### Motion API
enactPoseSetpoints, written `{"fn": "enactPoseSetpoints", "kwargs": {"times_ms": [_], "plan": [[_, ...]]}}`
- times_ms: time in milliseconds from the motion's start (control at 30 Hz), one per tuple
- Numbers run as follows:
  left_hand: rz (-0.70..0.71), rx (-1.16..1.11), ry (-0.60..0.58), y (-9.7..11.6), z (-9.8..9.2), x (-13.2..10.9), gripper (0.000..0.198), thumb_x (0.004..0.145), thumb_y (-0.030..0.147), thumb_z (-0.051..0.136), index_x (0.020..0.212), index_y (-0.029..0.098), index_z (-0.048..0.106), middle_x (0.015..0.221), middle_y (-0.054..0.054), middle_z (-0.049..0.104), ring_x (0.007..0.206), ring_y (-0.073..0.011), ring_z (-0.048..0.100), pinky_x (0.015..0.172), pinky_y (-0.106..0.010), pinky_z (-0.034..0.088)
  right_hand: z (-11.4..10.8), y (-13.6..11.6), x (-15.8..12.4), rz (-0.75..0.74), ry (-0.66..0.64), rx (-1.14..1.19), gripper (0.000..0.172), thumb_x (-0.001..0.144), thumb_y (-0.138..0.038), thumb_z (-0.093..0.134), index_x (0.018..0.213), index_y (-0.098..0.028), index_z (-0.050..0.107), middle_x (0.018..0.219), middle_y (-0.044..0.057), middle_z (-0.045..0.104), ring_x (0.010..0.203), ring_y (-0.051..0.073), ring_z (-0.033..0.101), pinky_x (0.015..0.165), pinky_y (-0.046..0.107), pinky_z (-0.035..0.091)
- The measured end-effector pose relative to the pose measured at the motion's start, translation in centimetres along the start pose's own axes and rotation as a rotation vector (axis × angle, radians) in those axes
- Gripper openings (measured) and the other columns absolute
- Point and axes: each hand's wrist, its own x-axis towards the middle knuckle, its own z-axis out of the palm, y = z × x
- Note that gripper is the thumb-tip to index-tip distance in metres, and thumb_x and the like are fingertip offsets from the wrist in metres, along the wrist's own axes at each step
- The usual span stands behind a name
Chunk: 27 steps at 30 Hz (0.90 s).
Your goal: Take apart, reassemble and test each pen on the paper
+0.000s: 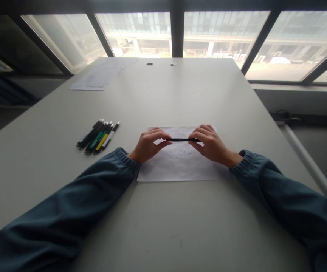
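Note:
A slim black pen (179,139) is held level between my two hands, over a sheet of white paper (177,172). My left hand (152,143) pinches its left end between thumb and fingers. On the other end, the thumb and fingers of my right hand (208,140) are closed as well. Faint markings show on the paper beneath the pen. Part of each pen end is hidden by my fingers.
Left of the paper lies a bunch of several pens (98,136), black, green, yellow and white. More papers (95,77) rest at the far left of the white table (163,223). Two round fittings sit near its far edge, before the windows.

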Motion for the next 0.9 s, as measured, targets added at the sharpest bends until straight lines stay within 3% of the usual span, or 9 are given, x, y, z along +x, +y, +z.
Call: {"fn": "enactPoseSetpoints", "kwargs": {"times_ms": [533,900], "plan": [[-0.016,-0.015,-0.021,0.10,0.03,-0.04,0.019,0.087,0.037,0.075,0.089,0.018,0.075,0.082,-0.006,0.076,0.075,-0.0159,0.068,0.074,-0.030,0.055,-0.18,-0.18,0.12,-0.034,-0.095,0.025,0.010,0.099,-0.022,0.054,0.097,-0.022,0.064,0.090,0.006,0.069,0.089,0.022,0.060,0.089,0.040,0.043],[0.033,-0.029,-0.013,0.07,-0.06,0.03,0.015,0.086,0.033,0.077,0.092,0.019,0.075,0.085,-0.006,0.077,0.079,-0.0171,0.069,0.078,-0.032,0.057,-0.20,-0.29,0.18,-0.047,-0.159,0.037,0.025,0.105,-0.028,0.044,0.092,-0.020,0.064,0.086,0.007,0.068,0.088,0.022,0.058,0.089,0.040,0.042]]}}
